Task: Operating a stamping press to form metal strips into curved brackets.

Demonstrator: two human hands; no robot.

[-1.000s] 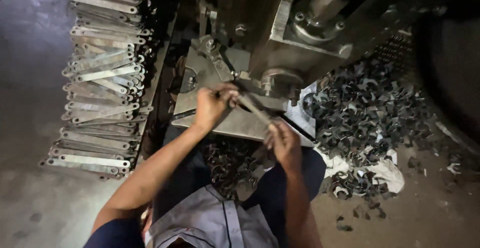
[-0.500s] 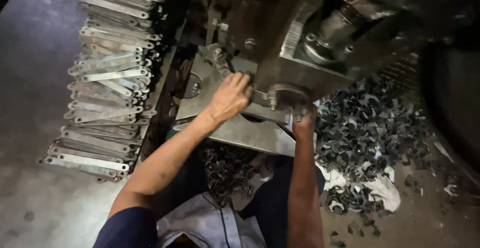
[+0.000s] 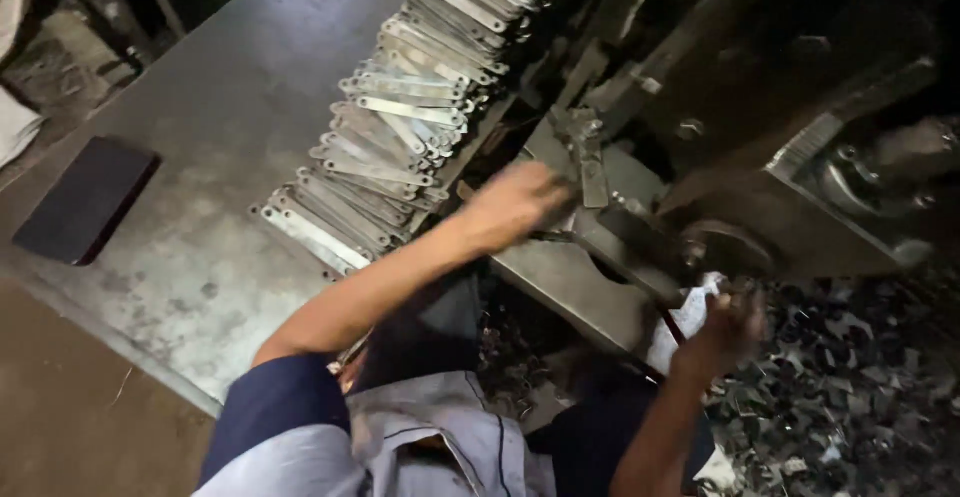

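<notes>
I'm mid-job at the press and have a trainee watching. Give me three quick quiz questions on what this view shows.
1. True or false: the metal strips lie heaped on the floor among the scrap.
2. What does the right hand hold: A a white rag, B a hammer, C a metal strip?
3. Which flat dark thing lies alone on the steel table, far from the left hand?

Key
1. False: they are stacked in a row on the table, beside the press.
2. A, a white rag, near the scrap pile.
3. The dark rectangular pad.
</notes>
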